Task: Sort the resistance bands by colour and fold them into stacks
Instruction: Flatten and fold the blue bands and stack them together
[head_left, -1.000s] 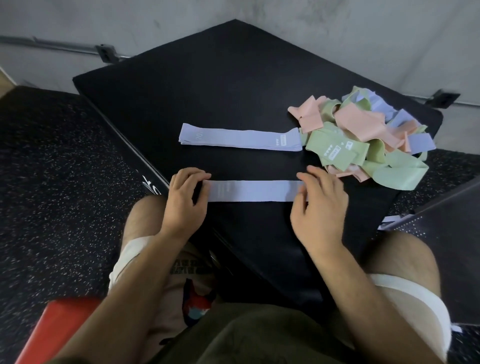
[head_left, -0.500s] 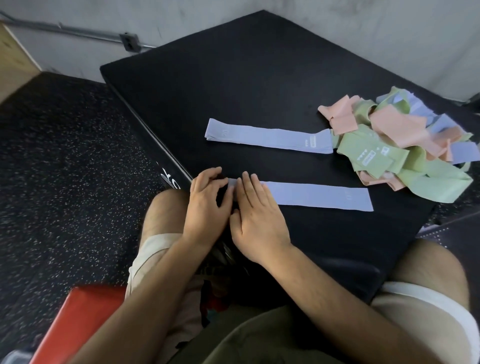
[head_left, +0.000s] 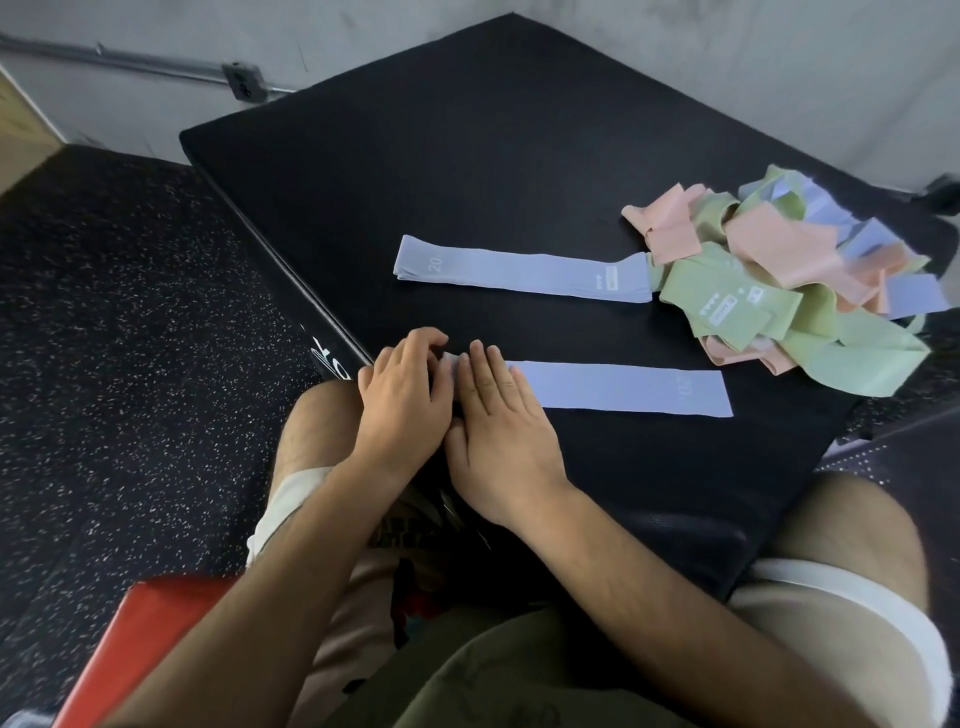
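- black padded platform (head_left: 519, 156): big matte slab, one corner pointing away toward the grey wall, fills the middle of the view; all bands lie on it.
- speckled black rubber floor (head_left: 130, 338): to the left of the platform and lower, white flecks all over.
- red padded bench seat (head_left: 156, 613): bottom left, under the person's left thigh; person wears light shorts and an olive top.
- mixed heap of pink, green and lilac stretchy bands (head_left: 779, 270): unsorted, tangled, at the platform's right edge; a folded green band with a white label lies on its near-left side.
- far lilac flat band (head_left: 519, 270): lies stretched out flat mid-platform, "20" print at its left end, white label near its right end, right end touching the heap.
- near lilac flat band (head_left: 623, 387): lies flat along the platform's near edge, roughly parallel to the far one and apart from it, faint "20" print near its right end, right end free and just short of the heap, left end under the hands.
- right hand (head_left: 498, 421): palm down, fingers straight and together, pressing the near band's left part onto the platform; nothing grasped.
- left hand (head_left: 402, 405): right beside the right hand, touching it, fingertips bent down over the band's left end; end mostly hidden, cannot tell if it is pinched or just pressed.
- grey metal outlet box (head_left: 241, 80): on a conduit along the wall, top left.
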